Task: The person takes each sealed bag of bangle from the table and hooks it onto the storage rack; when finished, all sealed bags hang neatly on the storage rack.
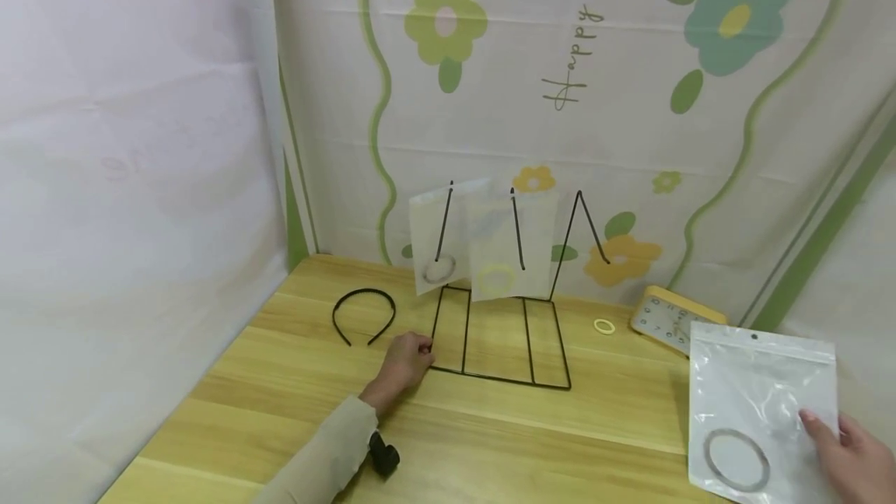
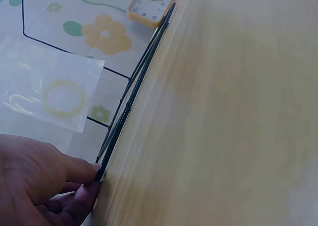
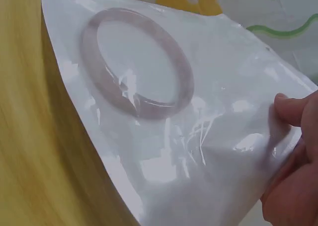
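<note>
My left hand (image 1: 406, 360) pinches the front left corner of a black wire display rack (image 1: 498, 378) that stands on the wooden table. Two clear plastic bags hang from the rack's hooks. The left bag (image 1: 423, 228) has a pale ring-shaped piece in it; the middle bag (image 1: 490, 243) has a yellow one. The third hook (image 1: 595, 230), on the right, is bare wire. Off to the right, my right hand (image 1: 859, 457) grips the side edge of a zip bag (image 1: 791, 372), thumb on its front. A pinkish bangle (image 3: 93, 72) lies inside, near the bag's bottom corner.
A black headband (image 1: 364, 291) lies left of the rack. Right of it is a small pale yellow ring (image 1: 596, 323), and beyond that a yellow-framed clock (image 1: 689, 308), partly behind the held bag. A flower-printed cloth (image 1: 490, 123) hangs behind the wooden table (image 1: 616, 434).
</note>
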